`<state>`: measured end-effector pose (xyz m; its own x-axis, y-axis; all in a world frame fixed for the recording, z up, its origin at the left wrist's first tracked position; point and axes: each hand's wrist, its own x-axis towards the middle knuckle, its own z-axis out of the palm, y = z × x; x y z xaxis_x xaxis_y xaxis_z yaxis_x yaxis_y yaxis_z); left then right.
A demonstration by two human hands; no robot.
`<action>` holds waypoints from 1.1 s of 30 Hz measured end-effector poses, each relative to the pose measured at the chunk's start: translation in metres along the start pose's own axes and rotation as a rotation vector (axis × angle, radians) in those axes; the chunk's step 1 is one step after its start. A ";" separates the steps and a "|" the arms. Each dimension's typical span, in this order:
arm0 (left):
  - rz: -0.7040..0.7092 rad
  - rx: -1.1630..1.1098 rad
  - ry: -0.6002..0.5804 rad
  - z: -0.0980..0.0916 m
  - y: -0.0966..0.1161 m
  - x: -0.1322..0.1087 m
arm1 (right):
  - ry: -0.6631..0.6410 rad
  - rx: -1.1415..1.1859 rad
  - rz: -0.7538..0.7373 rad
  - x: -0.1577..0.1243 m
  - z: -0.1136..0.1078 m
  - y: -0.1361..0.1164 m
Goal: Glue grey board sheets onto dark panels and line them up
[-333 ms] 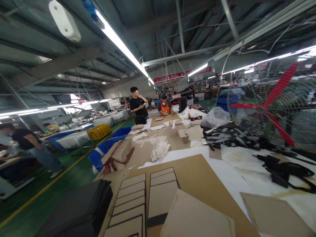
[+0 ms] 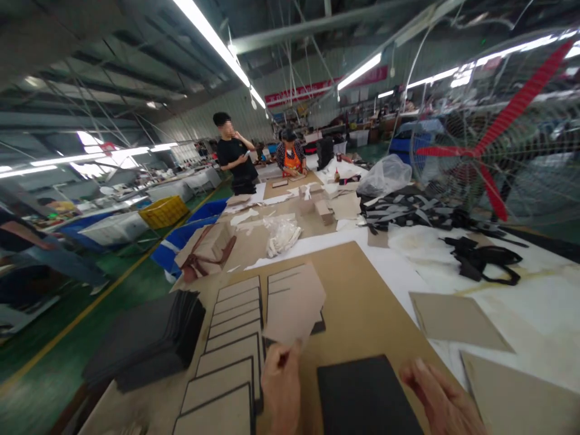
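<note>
Grey card sheet (image 2: pixel 294 305) rises from our left hand (image 2: pixel 281 386), pinched at its near corner between thumb and fingers, its long axis running away from us over the rows of bordered panels (image 2: pixel 231 356). Our right hand (image 2: pixel 441 402) lies open, holding nothing, just right of the black panel (image 2: pixel 365 396) on the brown board (image 2: pixel 362 308).
</note>
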<state>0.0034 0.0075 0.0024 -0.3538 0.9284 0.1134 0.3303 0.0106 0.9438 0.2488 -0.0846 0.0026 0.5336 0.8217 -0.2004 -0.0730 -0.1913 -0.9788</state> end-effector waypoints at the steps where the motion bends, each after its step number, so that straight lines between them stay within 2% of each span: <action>1: -0.073 -0.061 0.001 0.004 0.002 0.001 | 0.025 -0.023 0.015 0.001 -0.002 0.001; 3: -0.236 -0.306 -0.031 0.014 0.007 -0.002 | 0.052 -0.040 0.040 0.004 -0.001 0.001; 6: -0.529 -0.682 -0.082 0.029 0.011 -0.018 | 0.036 -0.014 -0.011 0.010 0.010 -0.001; 9: -0.754 -0.847 -0.095 0.039 0.008 -0.040 | 0.035 -0.001 -0.086 0.019 0.022 -0.001; 12: -0.863 -0.910 -0.106 0.044 0.001 -0.058 | 0.031 -0.049 -0.107 0.028 0.031 0.004; 16: -0.913 -0.947 -0.140 0.049 -0.005 -0.073 | 0.054 -0.109 -0.112 0.033 0.036 0.012; 19: -0.905 -0.944 -0.160 0.051 -0.006 -0.079 | 0.094 -0.069 -0.104 0.032 0.039 0.014; 23: -0.874 -0.928 -0.200 0.054 -0.007 -0.090 | 0.084 0.231 -0.010 0.029 0.042 0.010; 24: -0.861 -0.907 -0.231 0.054 -0.008 -0.094 | 0.064 0.326 0.025 0.030 0.041 0.007; 26: -0.847 -0.806 -0.372 0.049 -0.012 -0.100 | 0.040 0.460 0.079 0.032 0.033 0.001; 28: -0.856 -0.662 -0.498 0.040 -0.020 -0.101 | 0.053 0.495 0.106 0.036 0.017 -0.002; 29: -0.867 -0.592 -0.498 0.033 -0.024 -0.098 | 0.055 0.489 0.115 0.038 0.008 -0.003; 33: -0.820 -0.525 -0.296 0.009 -0.039 -0.075 | -0.012 0.404 0.235 0.040 -0.030 0.012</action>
<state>0.0246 -0.0590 -0.0452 -0.0447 0.7638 -0.6439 -0.3677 0.5867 0.7215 0.2947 -0.0706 -0.0154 0.4538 0.7878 -0.4164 -0.5142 -0.1502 -0.8444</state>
